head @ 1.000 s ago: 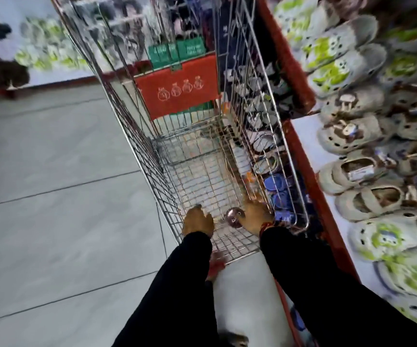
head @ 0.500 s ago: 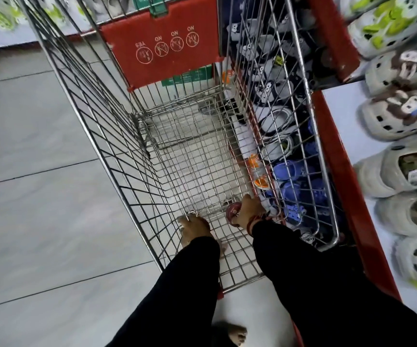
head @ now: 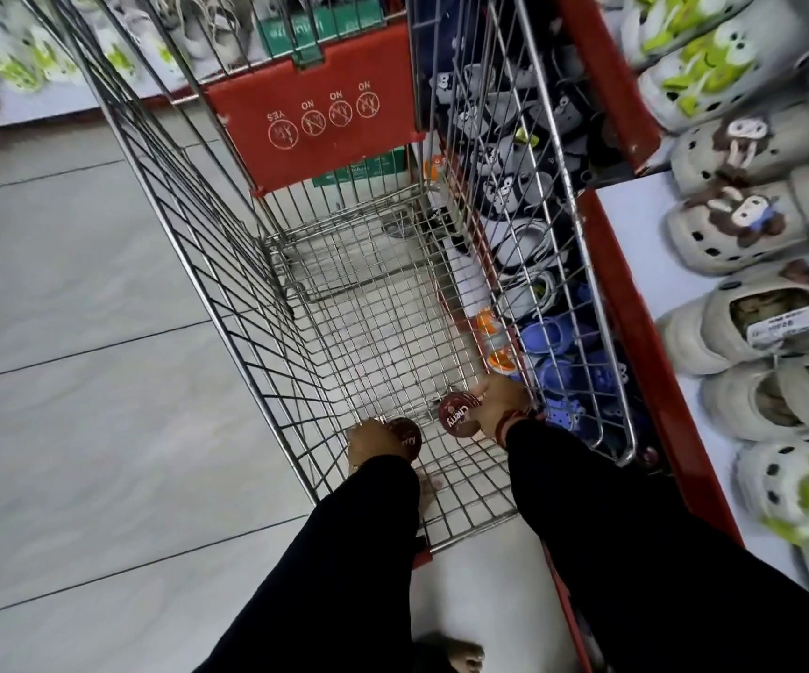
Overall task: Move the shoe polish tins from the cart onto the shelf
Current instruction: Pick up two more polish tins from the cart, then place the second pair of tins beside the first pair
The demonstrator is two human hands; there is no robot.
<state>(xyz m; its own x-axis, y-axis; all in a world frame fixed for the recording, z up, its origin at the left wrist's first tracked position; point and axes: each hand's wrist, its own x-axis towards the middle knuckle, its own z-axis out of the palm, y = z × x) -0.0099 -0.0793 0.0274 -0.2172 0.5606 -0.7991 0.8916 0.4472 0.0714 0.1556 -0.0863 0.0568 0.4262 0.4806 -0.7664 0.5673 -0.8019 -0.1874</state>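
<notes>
Gripping one tin (head: 459,414) each, both hands are deep in the cart (head: 373,342). Right hand (head: 498,405) now tilts its tin up, showing the label, fingers closed on its rim. Left hand (head: 372,440), bare half a second ago, now clasps a second tin (head: 406,438) just right of its fingers.

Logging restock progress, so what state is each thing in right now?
Left hand: closed on a round dark-red polish tin.
Right hand: holding a second round dark-red tin, tilted.
Wire shopping cart: nothing else visible in its basket.
Red child-seat flap: folded up.
</notes>
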